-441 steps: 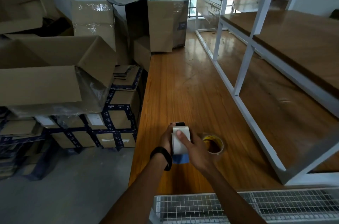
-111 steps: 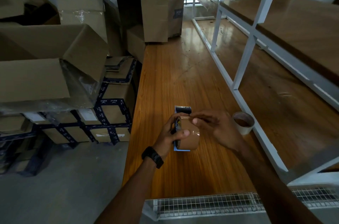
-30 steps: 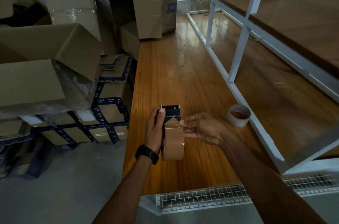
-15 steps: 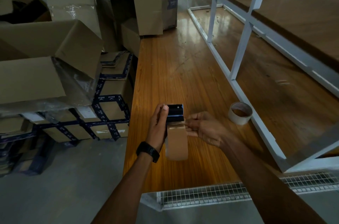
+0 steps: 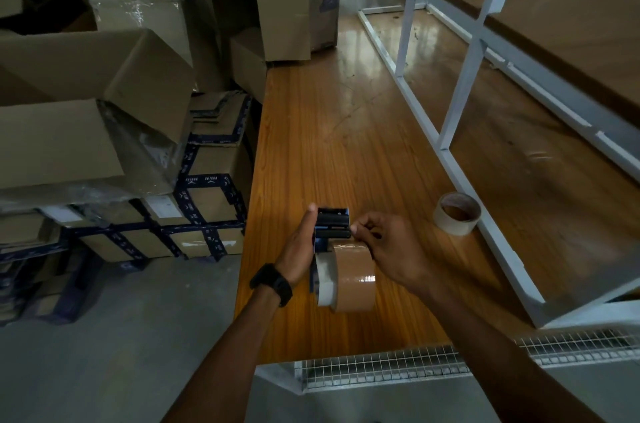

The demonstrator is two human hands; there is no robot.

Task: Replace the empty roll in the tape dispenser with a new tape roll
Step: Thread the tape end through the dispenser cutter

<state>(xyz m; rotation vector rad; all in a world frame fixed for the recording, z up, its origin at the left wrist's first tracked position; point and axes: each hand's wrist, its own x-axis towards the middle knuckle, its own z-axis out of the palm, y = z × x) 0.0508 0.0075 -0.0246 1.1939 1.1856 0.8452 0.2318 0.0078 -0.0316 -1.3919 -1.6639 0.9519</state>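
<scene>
**New roll sitting in the dispenser, both hands on it**

The left hand (image 5: 298, 251) is gripping the tape dispenser (image 5: 331, 222) from its left side, thumb lying up along the black head. The right hand (image 5: 388, 249) is pinching at the head's right edge with its fingertips, just above the brown tape roll (image 5: 353, 279) mounted on the dispenser. The empty roll (image 5: 456, 213) is lying on the wooden table (image 5: 329, 132), well apart, beside the white shelf frame (image 5: 460, 104).

The tape dispenser (image 5: 331, 223) — black head, blue frame — is held upright above the wooden table, a brown tape roll (image 5: 353, 275) mounted on it (glossy, full). The empty roll (image 5: 457, 213), a pale cardboard core, lies flat on the table well to the right.
</scene>
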